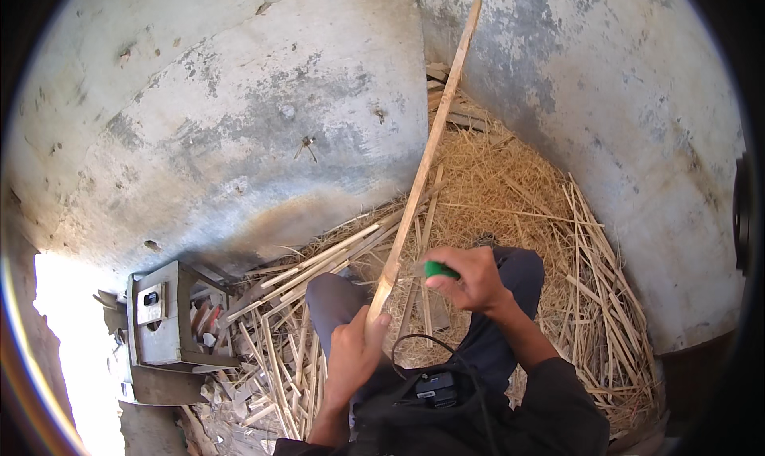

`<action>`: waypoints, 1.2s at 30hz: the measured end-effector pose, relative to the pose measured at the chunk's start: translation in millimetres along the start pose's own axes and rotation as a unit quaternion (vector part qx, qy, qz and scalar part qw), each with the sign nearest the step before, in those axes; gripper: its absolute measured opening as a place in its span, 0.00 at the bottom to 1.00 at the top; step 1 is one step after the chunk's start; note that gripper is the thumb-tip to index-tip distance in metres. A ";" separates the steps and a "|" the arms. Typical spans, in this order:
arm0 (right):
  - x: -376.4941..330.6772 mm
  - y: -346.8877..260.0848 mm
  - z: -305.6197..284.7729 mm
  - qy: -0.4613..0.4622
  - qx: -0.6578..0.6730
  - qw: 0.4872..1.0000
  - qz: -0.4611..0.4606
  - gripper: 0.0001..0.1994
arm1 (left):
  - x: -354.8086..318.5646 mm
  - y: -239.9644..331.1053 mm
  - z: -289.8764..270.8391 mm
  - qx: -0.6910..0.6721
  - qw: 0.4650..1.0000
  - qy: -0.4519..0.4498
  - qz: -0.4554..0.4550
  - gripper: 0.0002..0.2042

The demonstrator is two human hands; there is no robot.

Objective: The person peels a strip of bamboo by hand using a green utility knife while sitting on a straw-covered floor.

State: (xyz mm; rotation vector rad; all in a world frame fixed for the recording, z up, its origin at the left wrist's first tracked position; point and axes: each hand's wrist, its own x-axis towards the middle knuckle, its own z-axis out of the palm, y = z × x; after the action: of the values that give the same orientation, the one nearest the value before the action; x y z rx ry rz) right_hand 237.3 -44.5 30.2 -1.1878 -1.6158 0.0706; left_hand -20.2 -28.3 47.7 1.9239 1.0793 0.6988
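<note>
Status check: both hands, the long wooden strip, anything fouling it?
Left hand gripping long pale wooden strip at its lower end. Right hand closed on green-handled tool beside the strip. Loose straw and split strips heaped beneath; strip's length clear.

Brightness: daylight, even and fairly bright over the concrete walls (263,129) and the straw (510,185) beyond the fingers.
Source: strongest from the lower left, well left of the left hand (355,352).
Glare: a blown-out white patch (68,328) there, with no detail; a coloured flare arc follows the rim beside it.
Shadows: soft; a dark band lies along the wall foot, left of and above the fingers.
Sharpness: the right hand (472,279) and the wooden slat (422,161) are crisp; the rim is softer.
Distortion: fisheye; wall edges bow outward, black vignette fills the corners.
</note>
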 end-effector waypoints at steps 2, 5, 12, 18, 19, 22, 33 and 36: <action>-1.1 -7.2 3.4 -0.049 -0.033 0.997 -0.046 0.16 | 0.8 6.4 -4.1 0.002 1.000 0.000 -0.002 0.15; -1.1 -9.5 5.8 -0.049 -0.044 0.996 -0.059 0.17 | 1.2 8.6 -5.0 0.011 1.000 -0.003 0.005 0.14; 3.1 -11.6 8.2 -0.025 -0.037 0.996 -0.071 0.18 | -1.1 4.3 1.6 0.055 0.997 0.027 0.041 0.15; 5.6 -12.8 7.2 -0.005 -0.053 0.995 -0.085 0.17 | -4.3 0.2 4.9 0.054 0.998 0.024 0.025 0.16; 6.0 -12.5 6.3 -0.005 -0.052 0.995 -0.085 0.17 | -4.7 -1.2 5.4 0.050 0.998 0.015 0.018 0.17; 6.1 -12.3 4.6 0.001 -0.076 0.992 -0.104 0.16 | -5.1 2.7 5.0 0.041 0.999 0.009 0.017 0.17; 8.3 -1.4 2.7 0.102 -0.143 0.975 -0.136 0.13 | -6.1 2.3 4.1 0.041 0.999 0.002 0.028 0.17; 19.7 35.5 -39.5 0.214 -0.126 0.940 0.233 0.15 | -23.2 4.0 -1.3 0.010 0.999 -0.027 0.024 0.17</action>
State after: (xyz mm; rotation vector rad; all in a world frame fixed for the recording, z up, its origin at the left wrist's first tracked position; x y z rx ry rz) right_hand 291.8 -32.4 40.1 -1.6396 -0.9590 -0.0924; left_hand -30.6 -49.3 49.9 1.9798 1.0130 0.6616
